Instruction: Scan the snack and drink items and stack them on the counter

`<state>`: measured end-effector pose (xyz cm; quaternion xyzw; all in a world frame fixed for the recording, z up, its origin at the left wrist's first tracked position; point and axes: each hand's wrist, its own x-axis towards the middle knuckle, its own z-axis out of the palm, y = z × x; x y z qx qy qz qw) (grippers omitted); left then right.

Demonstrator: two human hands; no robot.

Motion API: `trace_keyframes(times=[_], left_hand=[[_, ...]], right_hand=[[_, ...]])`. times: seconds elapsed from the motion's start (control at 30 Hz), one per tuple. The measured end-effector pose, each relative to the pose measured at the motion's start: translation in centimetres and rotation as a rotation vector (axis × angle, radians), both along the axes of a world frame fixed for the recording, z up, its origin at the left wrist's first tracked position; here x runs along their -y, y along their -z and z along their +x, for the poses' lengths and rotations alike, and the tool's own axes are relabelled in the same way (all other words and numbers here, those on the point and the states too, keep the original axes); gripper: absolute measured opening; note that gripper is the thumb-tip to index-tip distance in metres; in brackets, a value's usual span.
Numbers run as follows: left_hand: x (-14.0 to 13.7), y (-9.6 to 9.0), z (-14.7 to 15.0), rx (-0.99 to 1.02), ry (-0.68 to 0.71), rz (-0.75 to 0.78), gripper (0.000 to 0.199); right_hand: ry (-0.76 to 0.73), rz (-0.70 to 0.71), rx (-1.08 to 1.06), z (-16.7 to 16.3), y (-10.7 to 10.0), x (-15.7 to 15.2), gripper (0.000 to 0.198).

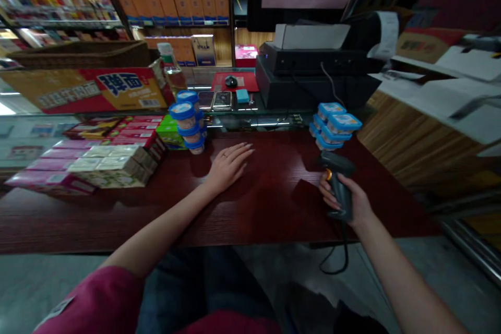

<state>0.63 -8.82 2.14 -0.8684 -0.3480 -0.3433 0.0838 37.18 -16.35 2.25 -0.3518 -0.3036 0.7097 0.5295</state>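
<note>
My right hand is closed around the grip of a dark grey barcode scanner with an orange trigger. Its black cord hangs past the counter's front edge. My left hand rests flat on the dark red wooden counter, fingers stretched out, holding nothing. Left of that hand stand stacked round tubs with blue lids. Beyond the scanner sit stacked rectangular tubs, also blue-lidded.
Packs of small cartons and a green box lie at the left, before a large cardboard box and a bottle. At the back are a mouse, phones and a black cash drawer. A wood-sided cabinet borders the right.
</note>
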Motion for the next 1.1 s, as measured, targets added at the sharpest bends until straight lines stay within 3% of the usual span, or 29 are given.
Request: trace_keyframes(times=[0.1,0.23,0.3,0.4,0.53,0.63,0.83,0.87,0.93,1.03,1.1], left_hand=[[0.6,1.1,-7.2,0.242,-0.249,0.117,0.037],[-1.3,0.4,-11.6,0.629,-0.54,0.194,0.05],[-2.8,-0.6,-12.4,0.739,-0.551,0.174,0.06],[-5.1,-2.1,-12.7,0.798,-0.452,0.098,0.07],[-7.4,-2.6,-12.4,0.788,-0.427,0.015,0.079],[-8.1,-2.1,-12.4,0.78,-0.458,-0.016,0.071],[-5.2,-3.5,-12.6,0.933,-0.331,0.024,0.065],[-4.3,-3.9,-12.1,1.001,-0.264,-0.027,0.065],[-2.7,-4.2,-10.6,1.151,-0.054,-0.268,0.062],[-1.0,-3.5,-7.8,1.34,0.323,-0.811,0.055],[-0.7,-2.4,-6.4,1.433,0.47,-1.118,0.048]], right_hand=[[-0.144,0.016,-0.048,-6.7,0.3,-1.9,0.028],[-0.325,0.009,-0.119,-17.2,0.3,-6.0,0.03],[-0.345,-0.01,-0.156,-21.8,0.2,-7.9,0.025],[-0.318,-0.04,-0.222,-26.6,-0.1,-10.1,0.021],[-0.309,-0.071,-0.279,-28.4,0.0,-11.5,0.018],[-0.298,-0.077,-0.303,-28.2,0.3,-11.7,0.016],[-0.277,-0.069,-0.329,-27.9,0.5,-11.5,0.012],[-0.272,-0.06,-0.334,-27.8,0.5,-11.5,0.012],[-0.263,-0.037,-0.343,-27.3,0.4,-11.5,0.013],[-0.235,-0.013,-0.332,-26.0,0.2,-11.8,0.013],[-0.18,-0.021,-0.306,-24.8,0.0,-12.2,0.014]])
